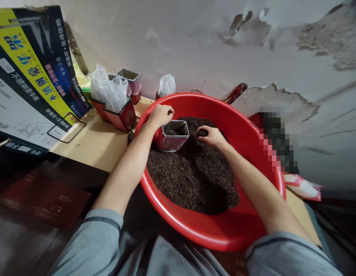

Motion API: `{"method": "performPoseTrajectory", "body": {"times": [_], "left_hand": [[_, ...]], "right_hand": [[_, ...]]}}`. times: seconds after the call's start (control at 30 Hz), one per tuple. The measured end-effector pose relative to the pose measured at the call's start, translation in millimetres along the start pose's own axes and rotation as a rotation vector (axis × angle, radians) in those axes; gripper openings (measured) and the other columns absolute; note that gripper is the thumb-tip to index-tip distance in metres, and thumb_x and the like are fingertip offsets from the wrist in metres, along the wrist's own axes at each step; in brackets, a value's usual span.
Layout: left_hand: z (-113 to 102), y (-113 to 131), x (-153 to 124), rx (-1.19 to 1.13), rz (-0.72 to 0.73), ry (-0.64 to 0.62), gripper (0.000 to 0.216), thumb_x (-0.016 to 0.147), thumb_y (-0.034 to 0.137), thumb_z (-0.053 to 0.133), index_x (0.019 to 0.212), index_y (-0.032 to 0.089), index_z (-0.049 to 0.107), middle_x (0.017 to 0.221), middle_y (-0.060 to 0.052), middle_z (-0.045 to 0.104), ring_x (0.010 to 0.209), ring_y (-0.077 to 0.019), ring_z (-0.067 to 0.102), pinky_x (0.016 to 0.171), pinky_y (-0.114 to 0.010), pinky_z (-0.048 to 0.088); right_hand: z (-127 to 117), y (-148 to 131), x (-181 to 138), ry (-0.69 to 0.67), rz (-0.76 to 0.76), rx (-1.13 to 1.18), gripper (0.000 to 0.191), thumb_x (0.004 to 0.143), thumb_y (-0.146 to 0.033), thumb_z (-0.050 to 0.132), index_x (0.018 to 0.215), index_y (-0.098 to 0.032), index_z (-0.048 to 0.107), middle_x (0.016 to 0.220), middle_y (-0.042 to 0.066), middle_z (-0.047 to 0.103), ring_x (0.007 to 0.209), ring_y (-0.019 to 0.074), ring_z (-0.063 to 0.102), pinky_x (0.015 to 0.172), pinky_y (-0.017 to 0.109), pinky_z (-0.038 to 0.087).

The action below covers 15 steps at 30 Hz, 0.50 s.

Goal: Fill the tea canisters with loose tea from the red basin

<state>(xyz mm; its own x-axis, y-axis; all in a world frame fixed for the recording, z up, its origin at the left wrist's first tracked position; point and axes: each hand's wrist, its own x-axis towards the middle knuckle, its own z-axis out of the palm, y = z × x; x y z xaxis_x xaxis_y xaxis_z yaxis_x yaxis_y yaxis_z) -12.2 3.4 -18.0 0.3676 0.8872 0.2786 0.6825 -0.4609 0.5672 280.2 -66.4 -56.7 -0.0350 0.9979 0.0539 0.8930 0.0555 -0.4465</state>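
Note:
A plastic-lined rectangular tin [172, 142] stands on a heap of dark dried loose tea leaves [178, 172] inside a large red basin [172, 218]. Some of the same dark leaves show within the tin. Just above the tin's far left rim is my left hand [162, 115], its fingers curled together; what they hold, if anything, is hidden. To the right of the tin, over the heap, my right hand [214, 137] has its fingers curled around a small clump of dark leaves.
Similar tins [120, 119] with clear plastic bags [116, 92] stand on the wooden table [100, 142] at left. A printed carton [31, 76] rises at far left. Behind the basin is a wall [189, 46] with peeling plaster. A pink-and-white packet [304, 186] lies at right.

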Motion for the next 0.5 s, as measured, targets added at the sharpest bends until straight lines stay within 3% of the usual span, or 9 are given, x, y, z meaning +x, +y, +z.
{"method": "performPoseTrajectory", "body": {"times": [0.1,0.23,0.33,0.5], "left_hand": [[0.7,0.7,0.1,-0.006,0.004,-0.007,0.028,0.088,0.011,0.059,0.1,0.024,0.081,0.107,-0.004,0.081,0.103,-0.0214,0.072,0.098,-0.033,0.052],[1.3,0.1,-0.7,-0.007,0.013,-0.01,0.028,0.088,0.011,0.06,0.101,0.024,0.081,0.108,-0.003,0.081,0.103,-0.0203,0.072,0.099,-0.033,0.052],[-0.7,-0.1,-1.9,-0.015,0.021,-0.01,0.028,0.087,0.011,0.061,0.101,0.024,0.081,0.109,-0.004,0.08,0.102,-0.0197,0.072,0.098,-0.032,0.052],[-6.0,1.4,-5.7,-0.087,-0.038,-0.039,0.026,0.089,0.012,0.06,0.101,0.022,0.081,0.091,-0.003,0.081,0.082,-0.0183,0.074,0.084,-0.03,0.056]], "right_hand": [[-34.9,-24.3,11.0,-0.028,-0.086,0.099,0.028,0.064,-0.022,0.081,0.091,-0.025,0.077,0.077,-0.002,0.071,0.071,0.0194,0.063,0.075,0.036,0.053],[-68.1,-68.6,30.5,-0.153,-0.248,0.146,0.031,0.059,-0.019,0.087,0.088,-0.027,0.079,0.084,-0.002,0.074,0.079,0.0214,0.066,0.08,0.038,0.053],[-74.8,-94.4,49.2,-0.209,-0.318,0.249,0.033,0.056,-0.012,0.089,0.083,-0.029,0.079,0.075,-0.004,0.07,0.08,0.0219,0.067,0.081,0.039,0.055],[-69.4,-112.5,79.8,-0.066,-0.349,0.398,0.025,0.065,-0.014,0.087,0.083,-0.03,0.079,0.065,-0.005,0.064,0.084,0.022,0.068,0.08,0.038,0.056]]}}
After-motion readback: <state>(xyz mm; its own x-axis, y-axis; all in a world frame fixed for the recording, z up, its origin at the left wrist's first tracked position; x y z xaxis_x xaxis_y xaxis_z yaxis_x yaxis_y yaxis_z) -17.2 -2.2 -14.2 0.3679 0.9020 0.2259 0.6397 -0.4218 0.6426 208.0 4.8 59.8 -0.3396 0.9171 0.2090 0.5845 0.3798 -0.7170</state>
